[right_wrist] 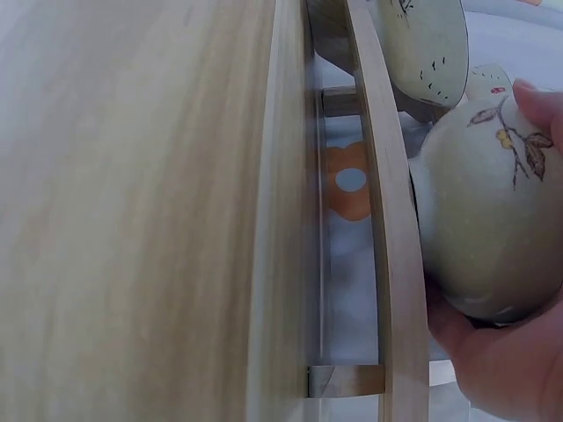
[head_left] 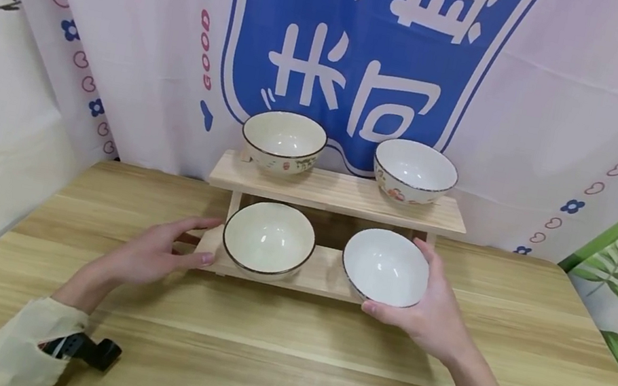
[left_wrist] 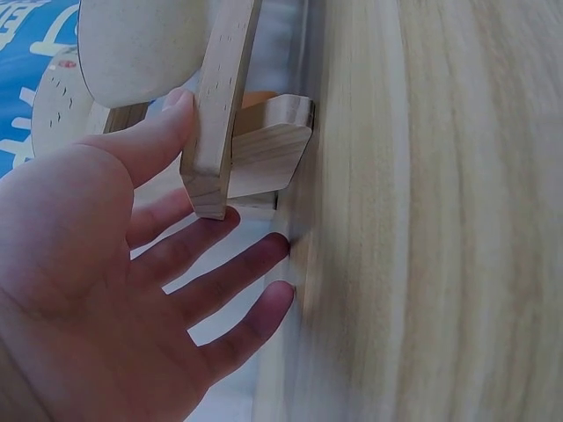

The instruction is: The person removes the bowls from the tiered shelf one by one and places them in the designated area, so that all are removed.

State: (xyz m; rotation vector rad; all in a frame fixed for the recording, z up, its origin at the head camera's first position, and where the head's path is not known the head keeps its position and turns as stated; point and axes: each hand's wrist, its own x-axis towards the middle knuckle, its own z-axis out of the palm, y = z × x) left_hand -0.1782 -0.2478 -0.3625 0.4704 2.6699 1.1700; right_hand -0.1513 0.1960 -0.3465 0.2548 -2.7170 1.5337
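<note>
A two-tier wooden stand (head_left: 340,193) carries bowls on both tiers. My right hand (head_left: 439,316) grips the white bowl (head_left: 385,266) at the right of the lower tier, its thumb near the front and fingers around the far side. In the right wrist view that bowl (right_wrist: 493,220) shows a branch pattern and sits at the plank. My left hand (head_left: 159,249) holds the left end of the lower plank (left_wrist: 220,105), thumb on one side and fingertips on the other; its last fingers are spread apart. Next to it stands a cream bowl (head_left: 268,239) with a dark rim.
On the upper tier stand a dark-rimmed cream bowl (head_left: 284,137) at left and a flower-patterned white bowl (head_left: 414,172) at right. The stand rests on a wood-grain table (head_left: 279,360), with a printed curtain (head_left: 544,124) close behind it.
</note>
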